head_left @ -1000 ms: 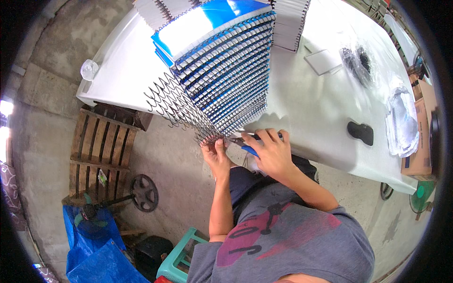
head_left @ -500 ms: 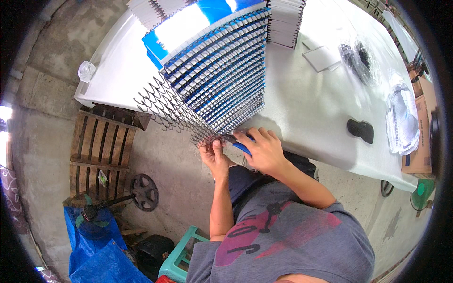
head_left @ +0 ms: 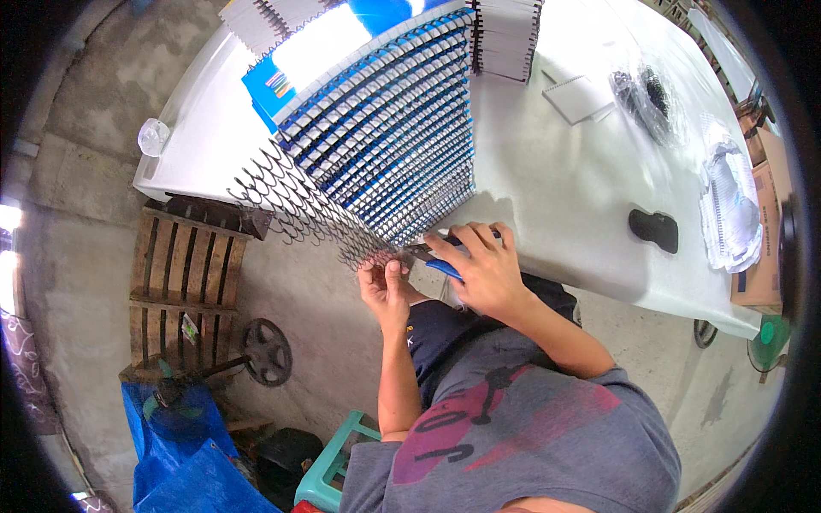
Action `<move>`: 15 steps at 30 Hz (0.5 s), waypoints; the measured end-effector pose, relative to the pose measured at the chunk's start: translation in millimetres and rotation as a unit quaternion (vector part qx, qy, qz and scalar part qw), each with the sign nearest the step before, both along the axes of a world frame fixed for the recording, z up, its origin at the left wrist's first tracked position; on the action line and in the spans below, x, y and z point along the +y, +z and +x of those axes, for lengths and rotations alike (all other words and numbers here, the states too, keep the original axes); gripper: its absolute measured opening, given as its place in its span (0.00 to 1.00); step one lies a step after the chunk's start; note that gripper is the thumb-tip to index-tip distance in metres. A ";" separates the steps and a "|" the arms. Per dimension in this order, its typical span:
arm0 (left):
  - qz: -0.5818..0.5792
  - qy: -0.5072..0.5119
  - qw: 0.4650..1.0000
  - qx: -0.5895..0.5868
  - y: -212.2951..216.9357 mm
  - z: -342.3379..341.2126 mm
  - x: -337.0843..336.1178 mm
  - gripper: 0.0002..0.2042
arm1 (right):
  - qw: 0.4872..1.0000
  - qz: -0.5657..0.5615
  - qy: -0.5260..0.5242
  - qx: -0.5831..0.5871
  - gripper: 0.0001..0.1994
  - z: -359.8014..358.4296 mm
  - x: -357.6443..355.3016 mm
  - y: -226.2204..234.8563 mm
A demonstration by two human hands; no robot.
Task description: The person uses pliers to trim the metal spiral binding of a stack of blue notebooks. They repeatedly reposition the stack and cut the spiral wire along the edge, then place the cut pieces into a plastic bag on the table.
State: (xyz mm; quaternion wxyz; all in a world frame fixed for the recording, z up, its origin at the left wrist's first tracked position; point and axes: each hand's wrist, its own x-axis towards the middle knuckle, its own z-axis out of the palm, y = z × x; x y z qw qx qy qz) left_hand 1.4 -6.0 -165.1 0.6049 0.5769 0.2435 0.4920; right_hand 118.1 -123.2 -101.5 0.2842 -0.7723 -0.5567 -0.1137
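A white-covered desk [head_left: 556, 188] stands on grey concrete floor [head_left: 329, 308]; right hand [head_left: 487, 269] grips blue-handled metal pliers [head_left: 444, 268], left hand [head_left: 385, 291] pinches black wire coils [head_left: 362, 250] between fingers.

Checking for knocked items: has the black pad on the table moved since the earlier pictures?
No: the black pad shows no shift either way against the near right corner of the white table.

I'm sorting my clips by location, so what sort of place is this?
Probably a bookbinding workshop: spiral-bound notebooks are stacked high on the white-covered table, the right hand holds blue-handled pliers, and a wooden pallet is nearby.
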 end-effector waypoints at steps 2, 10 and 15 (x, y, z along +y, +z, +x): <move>0.005 -0.001 1.000 0.005 -1.0 -1.8 -1.1 0.08 | 1.000 0.005 0.006 0.003 0.27 -1.0 1.0 0.0; 0.004 0.009 1.000 -0.007 -2.3 -3.1 0.2 0.08 | 1.000 0.005 -0.014 -0.008 0.28 -2.1 2.1 1.1; -0.008 0.009 0.999 -0.030 -6.2 -1.8 0.6 0.08 | 0.999 -0.041 0.004 0.027 0.28 -2.2 4.7 -0.5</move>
